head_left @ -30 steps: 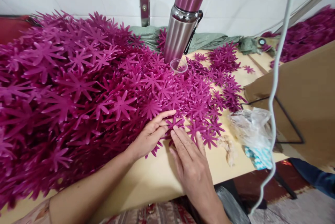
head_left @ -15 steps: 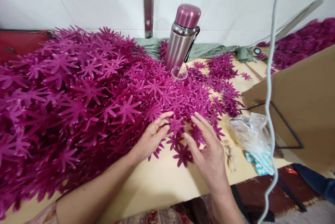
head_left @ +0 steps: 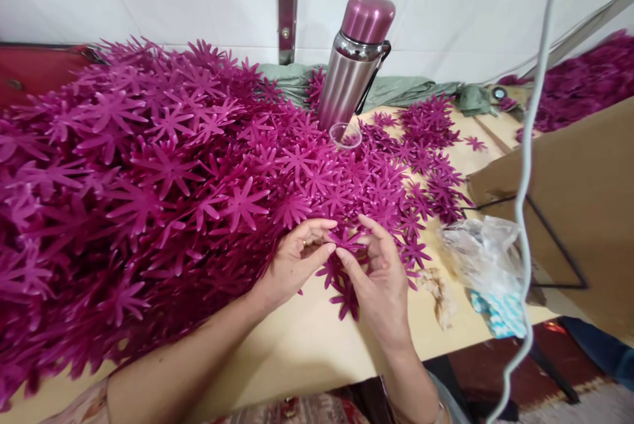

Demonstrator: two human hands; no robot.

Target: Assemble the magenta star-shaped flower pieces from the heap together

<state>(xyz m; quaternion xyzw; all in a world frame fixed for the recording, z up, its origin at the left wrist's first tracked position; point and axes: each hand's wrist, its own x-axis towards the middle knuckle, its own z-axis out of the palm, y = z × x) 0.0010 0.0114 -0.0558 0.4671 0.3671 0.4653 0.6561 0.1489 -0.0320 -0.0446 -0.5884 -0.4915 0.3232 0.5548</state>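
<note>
A big heap of magenta star-shaped flower pieces (head_left: 148,166) covers the left and middle of the pale table (head_left: 307,345). At the heap's near edge my left hand (head_left: 292,262) and my right hand (head_left: 379,279) meet, fingers curled. Between their fingertips they pinch one magenta flower piece (head_left: 349,239) lifted just off the table. Several loose flower pieces (head_left: 344,295) lie under my right hand.
A steel flask with a pink cap (head_left: 354,64) stands at the back, a small clear cup (head_left: 345,135) at its foot. A crumpled plastic bag (head_left: 483,255) and a cardboard box (head_left: 574,199) sit on the right. A grey cable (head_left: 525,179) hangs in front.
My right hand rose from lying flat on the table and came in toward my left. Both hands now pinch one flower piece lifted out of the heap's edge.
</note>
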